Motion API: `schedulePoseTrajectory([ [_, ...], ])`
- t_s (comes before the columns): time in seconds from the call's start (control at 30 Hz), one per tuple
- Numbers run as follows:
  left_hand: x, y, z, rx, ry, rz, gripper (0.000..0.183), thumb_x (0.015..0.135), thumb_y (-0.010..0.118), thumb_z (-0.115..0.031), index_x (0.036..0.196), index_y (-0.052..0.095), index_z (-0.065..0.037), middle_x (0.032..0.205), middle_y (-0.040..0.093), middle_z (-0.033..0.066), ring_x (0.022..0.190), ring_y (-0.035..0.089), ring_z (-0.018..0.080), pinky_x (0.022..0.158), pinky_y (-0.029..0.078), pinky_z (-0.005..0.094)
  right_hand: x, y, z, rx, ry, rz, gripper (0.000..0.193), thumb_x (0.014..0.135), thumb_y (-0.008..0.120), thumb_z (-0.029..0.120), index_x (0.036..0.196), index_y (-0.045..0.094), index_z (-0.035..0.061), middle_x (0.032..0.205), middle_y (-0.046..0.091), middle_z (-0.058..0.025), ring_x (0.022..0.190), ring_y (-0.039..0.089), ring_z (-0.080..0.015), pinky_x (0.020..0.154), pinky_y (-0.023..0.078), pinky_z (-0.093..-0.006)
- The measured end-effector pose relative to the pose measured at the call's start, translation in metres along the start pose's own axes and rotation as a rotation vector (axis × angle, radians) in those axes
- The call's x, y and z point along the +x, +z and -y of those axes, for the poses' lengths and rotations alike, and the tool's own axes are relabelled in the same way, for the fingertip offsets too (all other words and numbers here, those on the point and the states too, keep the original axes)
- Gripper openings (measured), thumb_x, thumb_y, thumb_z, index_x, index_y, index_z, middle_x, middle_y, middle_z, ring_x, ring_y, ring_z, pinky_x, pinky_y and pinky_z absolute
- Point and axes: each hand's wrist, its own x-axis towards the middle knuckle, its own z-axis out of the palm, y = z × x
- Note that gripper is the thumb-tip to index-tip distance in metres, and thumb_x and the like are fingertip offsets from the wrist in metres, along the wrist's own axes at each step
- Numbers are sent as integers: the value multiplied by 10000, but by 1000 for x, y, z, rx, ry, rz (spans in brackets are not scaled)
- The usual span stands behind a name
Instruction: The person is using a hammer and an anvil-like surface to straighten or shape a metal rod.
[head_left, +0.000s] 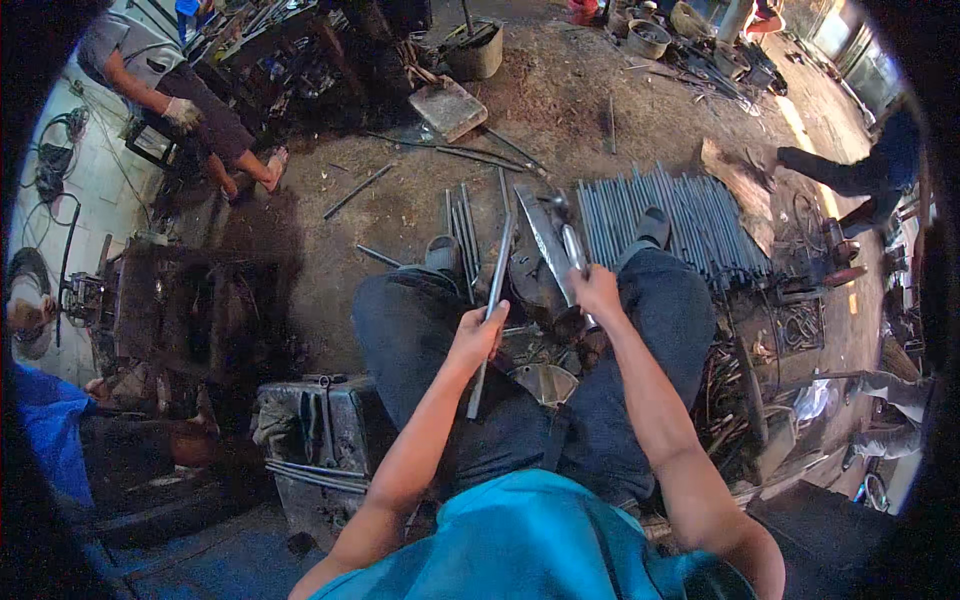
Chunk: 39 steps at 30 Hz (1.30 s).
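My left hand point(478, 335) is closed round a grey metal rod point(500, 262), which slants up and away over my lap. In my right hand point(597, 292) is a shiny, rounded metal tool point(574, 246), blurred, so its kind is unclear. Just left of that tool, a long flat metal bar point(543, 238) rises between my knees. A small dark rounded thing point(558, 206) sits near the bar's far end. Below my hands, a metal piece with a curved edge point(545, 382) shows between my thighs.
A wide row of grey metal rods point(690, 225) lies by my right foot, several more point(463, 225) by my left. A metal box point(320, 450) bears a wrench point(327, 425). One person point(165, 95) sits far left; another's dark-clad leg point(840, 170) reaches in at right.
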Motion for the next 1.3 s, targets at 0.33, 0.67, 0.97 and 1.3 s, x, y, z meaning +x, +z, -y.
schedulePoseTrajectory([
  [0.33, -4, -4, 0, 95, -41, 12, 507, 943, 541, -515, 666, 501, -92, 520, 440, -19, 422, 413, 87, 412, 330, 265, -21, -42, 36, 804, 376, 149, 393, 949, 570, 393, 803, 593, 30, 637, 574, -34, 476, 558, -124, 404, 439, -291],
  [0.67, 6, 0, 3, 125, -40, 18, 490, 953, 535, -501, 690, 507, -88, 528, 436, -25, 431, 403, 80, 416, 320, 268, -23, 11, -30, 247, 71, 73, 349, 925, 593, 307, 1041, 534, -17, 755, 631, -221, 592, 648, -302, 536, 487, -430],
  [0.97, 9, 1, 11, 210, -95, 15, 496, 938, 560, -496, 713, 579, -54, 523, 453, -18, 438, 442, 90, 428, 343, 278, -27, -25, -4, 744, 480, 258, 447, 935, 599, 346, 1233, 455, 45, 630, 501, -28, 430, 468, -125, 369, 401, -302],
  [1.3, 19, 19, 5, 292, -82, 60, 515, 931, 554, -512, 713, 600, -48, 511, 461, -8, 443, 460, 100, 437, 358, 282, -41, -36, -8, 648, 393, 309, 600, 951, 568, 419, 1315, 415, -33, 576, 515, -44, 424, 500, -128, 392, 419, -301],
])
